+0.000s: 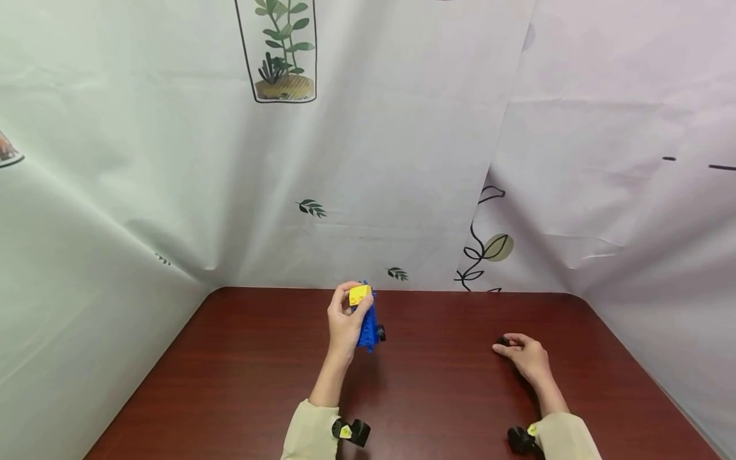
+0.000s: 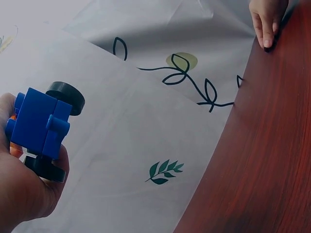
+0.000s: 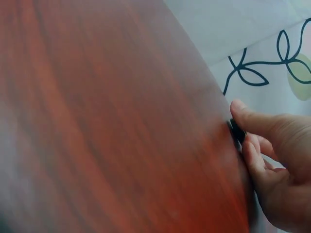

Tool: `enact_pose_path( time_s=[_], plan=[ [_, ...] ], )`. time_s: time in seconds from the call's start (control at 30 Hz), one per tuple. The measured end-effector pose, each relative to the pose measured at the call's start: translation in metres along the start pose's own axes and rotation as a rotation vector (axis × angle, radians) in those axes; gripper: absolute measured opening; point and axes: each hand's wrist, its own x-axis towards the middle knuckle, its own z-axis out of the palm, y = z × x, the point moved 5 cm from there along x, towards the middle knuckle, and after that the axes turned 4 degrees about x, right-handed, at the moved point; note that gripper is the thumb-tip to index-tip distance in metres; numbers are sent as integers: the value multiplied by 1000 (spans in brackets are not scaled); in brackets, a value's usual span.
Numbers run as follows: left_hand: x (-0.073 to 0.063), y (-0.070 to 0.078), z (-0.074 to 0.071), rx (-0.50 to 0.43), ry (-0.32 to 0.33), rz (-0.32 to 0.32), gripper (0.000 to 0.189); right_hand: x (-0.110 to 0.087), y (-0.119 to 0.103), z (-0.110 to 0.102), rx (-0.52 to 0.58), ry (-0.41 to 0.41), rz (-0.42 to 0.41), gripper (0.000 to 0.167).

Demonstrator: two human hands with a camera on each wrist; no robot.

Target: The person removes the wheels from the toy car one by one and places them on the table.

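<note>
My left hand point(image 1: 344, 329) grips a blue toy car point(image 1: 367, 332) built of plastic bricks, held up above the table. A yellow brick point(image 1: 360, 294) sits on it, between my thumb and fingers. In the left wrist view, one black wheel point(image 2: 68, 97) is on the car's upper side and another black wheel point(image 2: 44, 169) is by my palm. Farther right, my right hand point(image 1: 530, 359) pinches a small black round piece point(image 1: 503, 341), which looks like a wheel, at the tabletop. Fingers partly cover that piece in the right wrist view.
The dark red-brown wooden table point(image 1: 259, 370) has rounded far corners. A pale curtain point(image 1: 402, 160) printed with plants hangs right behind it and along both sides. Each sleeve carries a black wrist device point(image 1: 352, 432).
</note>
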Motion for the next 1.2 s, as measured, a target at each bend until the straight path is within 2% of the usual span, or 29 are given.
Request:
enact_pose_path(
  time_s=[0.17,0.33,0.43,0.5,0.8,1.0,1.2],
  plan=[
    [0,0,2,-14,-15,-11,32,-4,1,-5,111,-19,92,68],
    [0,2,0,-21,-10,-19,32,-10,-10,-10,330,127,164,59],
    [1,4,-4,-20,9,-22,32,-12,-26,-8,443,206,145,50],
    [2,5,-7,-18,22,-20,32,-14,-38,-4,480,214,121,48],
    [3,8,-12,-9,39,-11,31,-21,-84,28,519,131,8,45],
    [2,5,-6,-20,13,-13,32,-33,-113,44,578,66,-39,38],
    [5,8,-8,-15,29,8,32,-42,-154,61,656,8,-150,31]
  ],
)
